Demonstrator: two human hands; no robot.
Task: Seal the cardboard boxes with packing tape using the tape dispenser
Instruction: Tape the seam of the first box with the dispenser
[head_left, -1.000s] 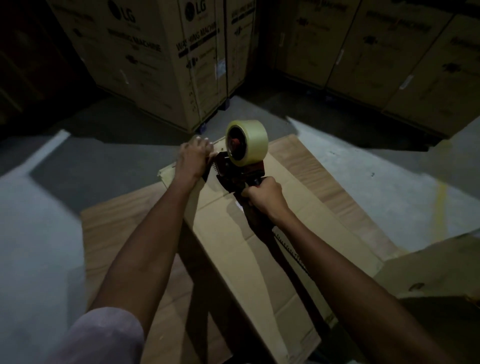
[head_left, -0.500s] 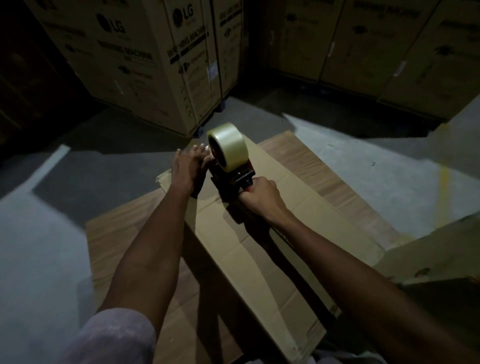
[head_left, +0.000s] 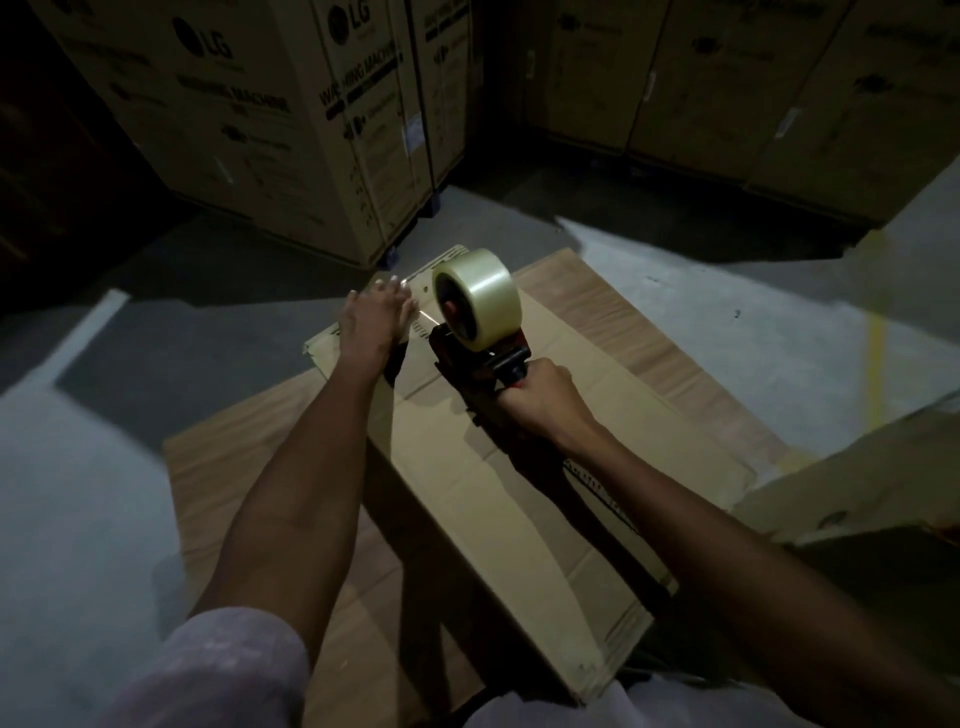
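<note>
dimly lit — right hand grips tape dispenser, handle hidden; left hand flat on box.

Matt cardboard, glossy tape, rough concrete

You have a matt brown flattened cardboard box under a glossy, translucent tape roll on a red and black plastic-looking tape dispenser; beneath lies a wood-grain board on rough grey concrete floor, and your sleeve is soft cloth.
</note>
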